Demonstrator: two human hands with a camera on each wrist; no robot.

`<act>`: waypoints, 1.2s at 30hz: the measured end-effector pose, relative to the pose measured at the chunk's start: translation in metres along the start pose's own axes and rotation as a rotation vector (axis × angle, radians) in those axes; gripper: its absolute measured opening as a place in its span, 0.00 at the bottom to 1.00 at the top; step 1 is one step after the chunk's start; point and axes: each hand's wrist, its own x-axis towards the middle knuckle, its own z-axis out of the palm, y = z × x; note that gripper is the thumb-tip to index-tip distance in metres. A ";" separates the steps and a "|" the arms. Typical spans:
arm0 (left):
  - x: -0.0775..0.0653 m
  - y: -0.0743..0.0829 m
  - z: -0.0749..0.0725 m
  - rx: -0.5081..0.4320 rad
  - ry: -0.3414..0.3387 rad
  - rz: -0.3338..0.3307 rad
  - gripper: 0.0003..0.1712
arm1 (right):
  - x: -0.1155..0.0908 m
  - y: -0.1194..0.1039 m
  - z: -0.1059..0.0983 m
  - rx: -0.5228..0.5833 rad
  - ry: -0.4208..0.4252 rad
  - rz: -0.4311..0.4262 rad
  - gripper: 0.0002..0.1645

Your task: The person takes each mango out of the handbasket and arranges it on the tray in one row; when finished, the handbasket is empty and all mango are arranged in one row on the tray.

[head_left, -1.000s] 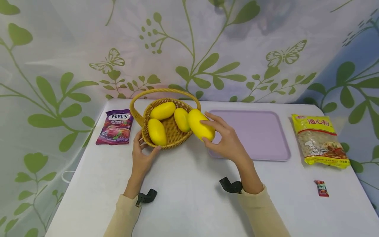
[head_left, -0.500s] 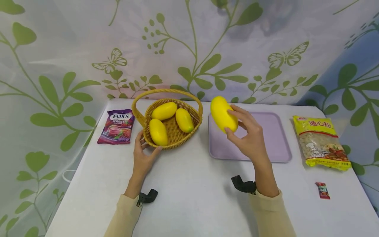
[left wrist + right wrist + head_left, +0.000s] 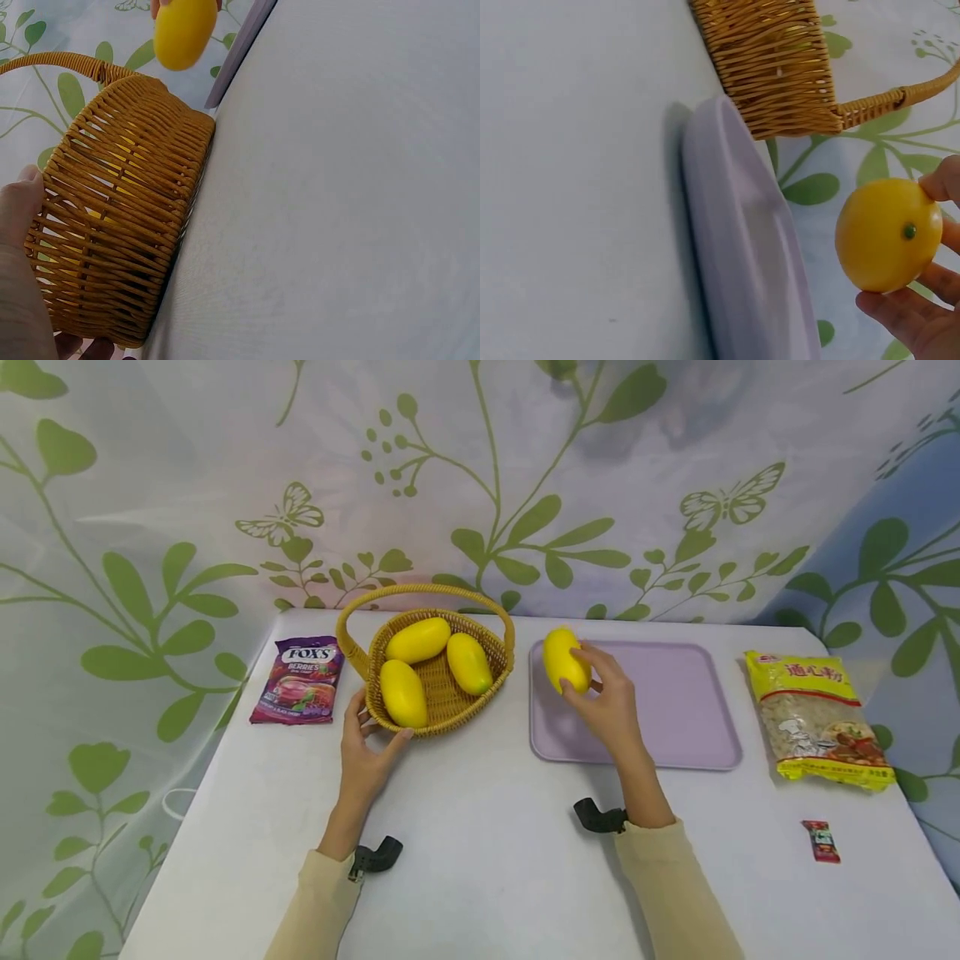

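Observation:
My right hand [image 3: 609, 714] pinches a yellow mango [image 3: 564, 658] between thumb and fingers, over the left part of the lilac tray [image 3: 667, 697]. In the right wrist view the mango's small green stem end [image 3: 910, 231] faces the camera, and the fruit is raised above the tray's rim. A wicker basket [image 3: 441, 692] with a tall arched handle stands left of the tray, three more yellow mangoes lying in it. Holding the basket at its near left side is my left hand [image 3: 367, 768], thumb at the rim [image 3: 43, 176] and fingers around the outside.
A purple bag of Fox's Berries candy [image 3: 298, 681] lies left of the basket. Right of the tray lies a yellow bag of pasta [image 3: 817, 718], with a small red wrapped candy [image 3: 822, 842] nearer the front. A leaf-patterned curtain [image 3: 442, 468] hangs behind the white table.
My right hand has carried the mango from the basket's right edge rightward over the tray, then lowered it somewhat. My left hand has stayed at the basket.

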 end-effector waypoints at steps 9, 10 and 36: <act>0.002 0.003 0.001 0.002 0.001 0.004 0.48 | -0.001 0.008 0.007 -0.038 -0.040 0.053 0.29; 0.002 0.003 0.001 0.002 0.002 0.006 0.48 | -0.001 0.008 0.007 -0.038 -0.044 0.059 0.29; 0.001 0.002 -0.001 0.007 -0.004 0.005 0.49 | -0.006 0.008 0.007 -0.160 -0.224 0.086 0.34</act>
